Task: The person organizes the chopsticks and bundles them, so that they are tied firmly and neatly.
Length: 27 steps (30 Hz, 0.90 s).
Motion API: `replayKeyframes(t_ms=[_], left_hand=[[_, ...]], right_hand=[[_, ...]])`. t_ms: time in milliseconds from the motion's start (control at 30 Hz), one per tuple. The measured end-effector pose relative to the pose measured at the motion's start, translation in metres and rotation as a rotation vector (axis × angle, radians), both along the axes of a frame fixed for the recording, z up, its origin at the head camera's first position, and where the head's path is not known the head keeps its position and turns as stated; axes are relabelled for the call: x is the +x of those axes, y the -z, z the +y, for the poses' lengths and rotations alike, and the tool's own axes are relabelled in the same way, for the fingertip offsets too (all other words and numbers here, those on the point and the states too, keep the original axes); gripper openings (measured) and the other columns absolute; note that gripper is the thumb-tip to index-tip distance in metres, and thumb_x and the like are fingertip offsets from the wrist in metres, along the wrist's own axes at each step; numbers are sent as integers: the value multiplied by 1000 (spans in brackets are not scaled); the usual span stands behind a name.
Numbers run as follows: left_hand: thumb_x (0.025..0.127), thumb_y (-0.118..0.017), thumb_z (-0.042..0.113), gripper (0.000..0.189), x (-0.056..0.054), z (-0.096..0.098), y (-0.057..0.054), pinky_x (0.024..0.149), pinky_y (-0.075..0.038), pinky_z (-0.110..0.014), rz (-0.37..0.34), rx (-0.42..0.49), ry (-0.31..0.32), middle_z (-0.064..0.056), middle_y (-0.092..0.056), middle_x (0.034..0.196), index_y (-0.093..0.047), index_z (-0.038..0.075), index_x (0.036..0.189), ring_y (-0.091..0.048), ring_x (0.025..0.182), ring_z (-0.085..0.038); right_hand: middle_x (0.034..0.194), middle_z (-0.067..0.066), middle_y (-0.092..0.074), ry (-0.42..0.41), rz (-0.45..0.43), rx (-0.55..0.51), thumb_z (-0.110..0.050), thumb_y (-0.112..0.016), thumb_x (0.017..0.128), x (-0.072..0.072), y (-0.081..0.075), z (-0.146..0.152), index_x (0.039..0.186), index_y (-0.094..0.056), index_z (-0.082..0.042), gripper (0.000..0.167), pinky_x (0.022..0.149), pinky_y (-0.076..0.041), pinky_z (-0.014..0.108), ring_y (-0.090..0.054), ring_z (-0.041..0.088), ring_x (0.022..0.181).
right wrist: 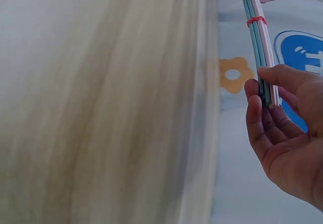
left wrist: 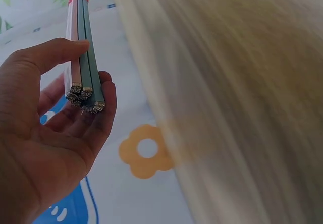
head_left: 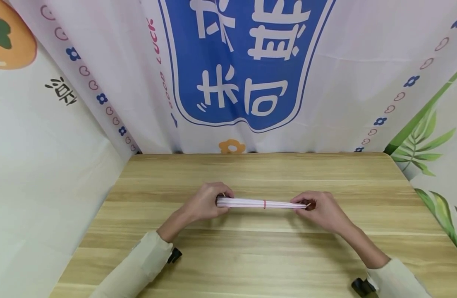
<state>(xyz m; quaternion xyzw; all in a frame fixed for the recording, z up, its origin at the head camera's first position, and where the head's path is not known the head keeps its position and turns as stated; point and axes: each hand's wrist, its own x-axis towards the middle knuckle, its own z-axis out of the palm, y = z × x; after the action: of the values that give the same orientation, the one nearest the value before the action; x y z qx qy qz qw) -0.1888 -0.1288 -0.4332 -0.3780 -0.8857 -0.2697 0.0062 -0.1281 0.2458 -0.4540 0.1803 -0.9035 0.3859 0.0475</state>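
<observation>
A bundle of chopsticks (head_left: 247,203), pink on one side and green on another, is held level above the table. Around its middle runs a red rubber band (head_left: 264,204). My left hand (head_left: 209,201) grips the thicker end, thumb on one side and fingers curled below; in the left wrist view the chopsticks' patterned silvery ends (left wrist: 83,97) show past the fingers. The thinner end is pinched between the thumb and fingers of my right hand (head_left: 322,210). In the right wrist view the thin tips (right wrist: 271,104) poke out just beyond that thumb.
Under both hands lies a wood-grain table (head_left: 232,256). A printed curtain (head_left: 343,91) with a blue sign hangs along its far edge, with white cloth (head_left: 38,174) on the left. Dark wrist-mounted devices sit at the left cuff (head_left: 174,255) and the right cuff (head_left: 362,286).
</observation>
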Motion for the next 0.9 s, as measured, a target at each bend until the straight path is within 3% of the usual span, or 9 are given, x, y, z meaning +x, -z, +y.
replayKeyframes(t_ms=[233,433,667,900], left_hand=[[84,-90,8,26,-9,0,13,76,-57,-21,-37,-18,4,-1,-79,100,-79,10,107,-71,88,-8],[85,-91,11,25,-12,1,19,77,-58,-21,-77,-75,11,0,-79,100,-80,11,107,-70,87,-6],[87,-89,10,24,-13,1,20,79,-58,-24,-103,-93,-20,-1,-79,103,-80,10,109,-70,90,-9],[88,-89,10,24,-15,2,24,81,-59,-27,-69,-136,1,-3,-80,108,-80,10,110,-72,94,-12]], right_hand=[[100,3,-82,-38,-84,8,-6,-85,91,-16,10,-1,105,-84,-14,17,69,-59,22,-68,2,79],[94,-4,-81,-80,-118,78,-7,-86,90,-25,12,-2,104,-83,-15,16,71,-58,22,-68,1,81],[91,-9,-78,-75,-135,119,-8,-87,89,-27,11,-6,101,-83,-17,15,73,-57,22,-67,3,82],[92,-9,-79,-69,-149,152,-10,-88,88,-26,13,-10,101,-83,-16,15,73,-53,22,-64,3,81]])
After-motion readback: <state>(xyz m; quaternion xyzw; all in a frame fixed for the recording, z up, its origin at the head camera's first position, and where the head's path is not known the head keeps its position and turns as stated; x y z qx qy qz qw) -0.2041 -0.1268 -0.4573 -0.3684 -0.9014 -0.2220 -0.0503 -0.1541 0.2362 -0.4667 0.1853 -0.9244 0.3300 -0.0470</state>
